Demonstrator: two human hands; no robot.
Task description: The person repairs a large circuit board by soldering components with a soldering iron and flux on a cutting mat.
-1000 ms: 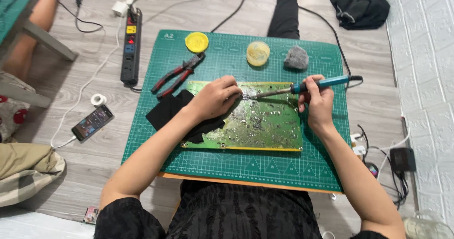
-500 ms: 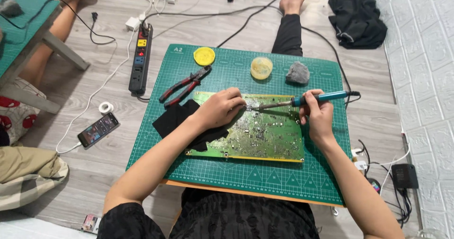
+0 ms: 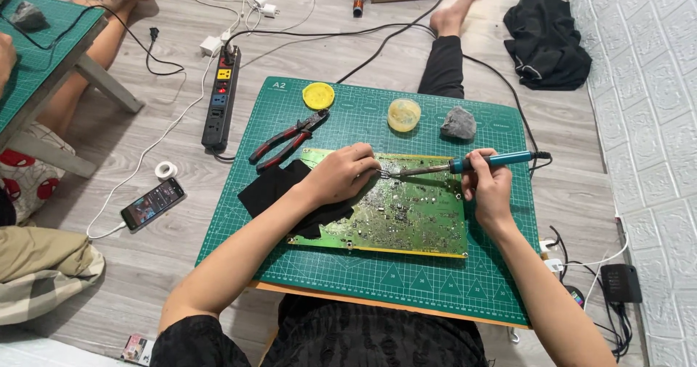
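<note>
A green circuit board [image 3: 406,218] lies on a green cutting mat [image 3: 377,280]. My left hand [image 3: 339,174] rests on the board's upper left part, closed on thin metal tweezers [image 3: 383,172] whose tips point right. My right hand [image 3: 488,185] grips a blue-handled soldering iron [image 3: 472,165]; its metal tip reaches left and meets the tweezer tips over the board. A black cloth [image 3: 279,189] lies under my left wrist.
On the mat's far side lie red-handled pliers [image 3: 287,142], a yellow lid [image 3: 318,95], a small yellow tub [image 3: 404,114] and a grey sponge-like lump [image 3: 458,123]. A black power strip [image 3: 221,98], a phone [image 3: 152,204] and cables lie on the floor to the left. Another person's legs are at left.
The camera view has shifted, so everything sits lower in the frame. Both hands keep their grips and stay at the same spot on the board.
</note>
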